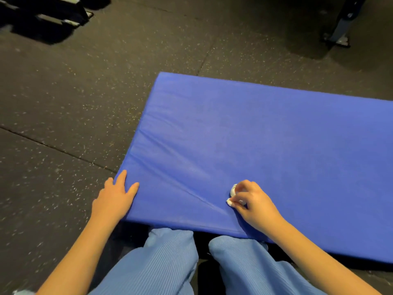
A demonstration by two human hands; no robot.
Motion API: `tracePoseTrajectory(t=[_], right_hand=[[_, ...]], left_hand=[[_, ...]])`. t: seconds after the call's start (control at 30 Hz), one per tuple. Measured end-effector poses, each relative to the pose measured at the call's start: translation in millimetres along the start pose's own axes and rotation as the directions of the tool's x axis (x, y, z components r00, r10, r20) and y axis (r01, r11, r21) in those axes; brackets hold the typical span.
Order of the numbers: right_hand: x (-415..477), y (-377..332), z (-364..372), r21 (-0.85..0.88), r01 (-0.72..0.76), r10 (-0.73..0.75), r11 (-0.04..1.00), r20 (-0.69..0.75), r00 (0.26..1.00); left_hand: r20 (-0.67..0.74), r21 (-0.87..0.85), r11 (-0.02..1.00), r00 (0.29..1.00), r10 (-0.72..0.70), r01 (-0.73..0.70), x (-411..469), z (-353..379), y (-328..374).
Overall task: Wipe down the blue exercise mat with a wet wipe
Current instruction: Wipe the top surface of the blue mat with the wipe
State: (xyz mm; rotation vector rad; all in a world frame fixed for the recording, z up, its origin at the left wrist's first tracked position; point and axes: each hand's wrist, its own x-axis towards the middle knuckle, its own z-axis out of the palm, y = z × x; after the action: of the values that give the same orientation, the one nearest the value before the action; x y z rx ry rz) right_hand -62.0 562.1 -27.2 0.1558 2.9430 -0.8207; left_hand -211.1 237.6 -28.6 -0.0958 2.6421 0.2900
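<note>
Two hands on blue exercise mat (265, 135), flat on speckled rubber floor (63, 99) | left hand (114, 198) flat, pressing near corner | right hand (254, 202) pinches balled wet wipe (233, 193) against mat near front edge | progress: no wet trail visible, likely most surface left | around: metal frame (61, 17) and rack foot (340, 34) well apart, knees (172, 250) at mat edge, nothing blocking

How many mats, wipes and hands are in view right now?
Blue exercise mat: 1
Wet wipe: 1
Hands: 2 (left hand flat on the mat's corner, right hand gripping the wipe)
Total: 4
</note>
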Motion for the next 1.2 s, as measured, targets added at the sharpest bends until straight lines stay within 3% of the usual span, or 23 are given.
tracePoseTrajectory(t=[0.07,0.27,0.43,0.6,0.73,0.87,1.0,1.1,1.2], right_hand=[[9.1,-9.4,7.2,0.016,-0.067,0.067,0.998,0.025,0.997],[42.1,-49.4,24.5,0.267,-0.179,0.177,0.947,0.035,0.984],[13.9,-38.8,22.2,0.088,-0.167,0.169,0.982,-0.011,0.986],[15.9,-46.8,26.6,0.117,-0.195,0.201,0.974,-0.043,0.979],[37.3,-77.2,43.3,0.176,0.003,-0.011,0.984,0.041,0.999],[46.4,-94.5,48.8,0.164,0.206,-0.232,0.965,0.165,0.959],[40.2,-86.6,30.0,-0.027,0.199,-0.187,0.98,0.229,0.955],[44.2,-93.1,33.4,0.021,0.137,-0.138,0.99,0.204,0.969],[67.0,-126.3,57.5,0.153,0.156,-0.185,0.976,0.196,0.963]], left_hand=[[0.009,-0.079,0.997,1.0,0.011,-0.01,-4.8,2.1,-2.6],[-0.081,-0.092,0.995,0.996,0.022,-0.03,-13.4,0.5,3.2],[-0.112,-0.101,0.994,0.993,0.027,-0.039,-19.5,1.9,5.9],[-0.112,-0.097,0.992,0.991,0.068,-0.079,-25.4,22.3,-1.2],[-0.111,-0.067,0.991,0.988,0.108,-0.116,-22.4,30.9,-7.1],[-0.074,-0.212,0.961,0.984,0.164,-0.177,-22.9,24.1,-19.0],[-0.063,-0.371,0.901,0.974,0.218,-0.226,-22.6,20.3,-37.8],[-0.069,-0.489,0.845,0.975,0.21,-0.216,-26.4,21.4,-37.5],[-0.041,-0.586,0.786,0.976,0.213,-0.196,-26.5,21.6,-37.1]])
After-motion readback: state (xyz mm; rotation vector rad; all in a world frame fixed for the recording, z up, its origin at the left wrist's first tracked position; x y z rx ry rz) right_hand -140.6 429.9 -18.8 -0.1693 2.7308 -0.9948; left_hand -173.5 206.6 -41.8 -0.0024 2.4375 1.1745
